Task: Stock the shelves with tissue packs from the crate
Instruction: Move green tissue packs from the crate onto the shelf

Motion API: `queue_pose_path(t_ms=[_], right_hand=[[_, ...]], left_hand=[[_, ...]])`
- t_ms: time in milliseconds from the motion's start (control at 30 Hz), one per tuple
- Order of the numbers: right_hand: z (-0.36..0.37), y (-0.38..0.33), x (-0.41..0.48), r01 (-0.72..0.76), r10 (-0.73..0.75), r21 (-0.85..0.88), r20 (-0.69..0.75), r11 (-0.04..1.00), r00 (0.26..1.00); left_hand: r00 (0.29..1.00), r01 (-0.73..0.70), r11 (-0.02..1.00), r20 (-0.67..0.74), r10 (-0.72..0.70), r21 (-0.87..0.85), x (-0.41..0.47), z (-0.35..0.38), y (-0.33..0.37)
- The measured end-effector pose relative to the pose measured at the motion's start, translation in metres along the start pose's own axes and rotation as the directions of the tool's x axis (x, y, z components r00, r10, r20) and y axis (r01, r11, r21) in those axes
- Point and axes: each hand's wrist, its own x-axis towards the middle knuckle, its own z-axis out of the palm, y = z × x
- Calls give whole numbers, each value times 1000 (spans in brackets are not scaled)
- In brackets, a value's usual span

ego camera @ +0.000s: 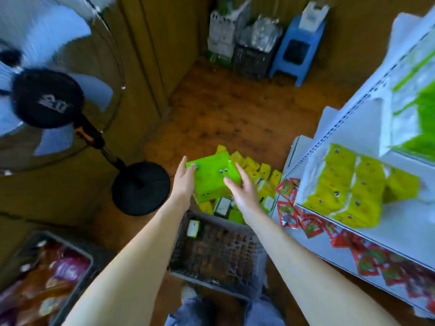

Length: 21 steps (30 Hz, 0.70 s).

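A bright green tissue pack is held between both hands above the floor. My left hand grips its left side with the thumb on top. My right hand holds its right side, fingers spread along the edge. Below and behind it lies a heap of yellow-green tissue packs. A dark plastic crate sits under my forearms with a single small pack inside. On the right, a white shelf carries stacked yellow tissue packs.
A standing fan with a round black base is at the left. Red sachets hang along the shelf front. A basket of snack bags is at lower left. A blue stool and another dark crate stand at the back wall.
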Motion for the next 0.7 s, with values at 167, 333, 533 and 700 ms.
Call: queue_pose_path(t_ms=[167, 333, 533, 700], right_hand=[[-40, -85, -35, 290, -299, -105, -80, 951, 951], [-95, -134, -54, 453, -469, -134, -129, 881, 874], [-183, -169, -58, 521, -528, -108, -285, 847, 800], [-273, -177, -60, 530, -544, -156, -395, 834, 740]], left_hand=[[983, -174, 985, 70, 172, 10, -49, 40, 89], [907, -417, 908, 89, 412, 41, -82, 97, 145], [765, -596, 803, 291, 575, -20, -133, 187, 181], [707, -583, 813, 502, 498, 15, -168, 270, 174]])
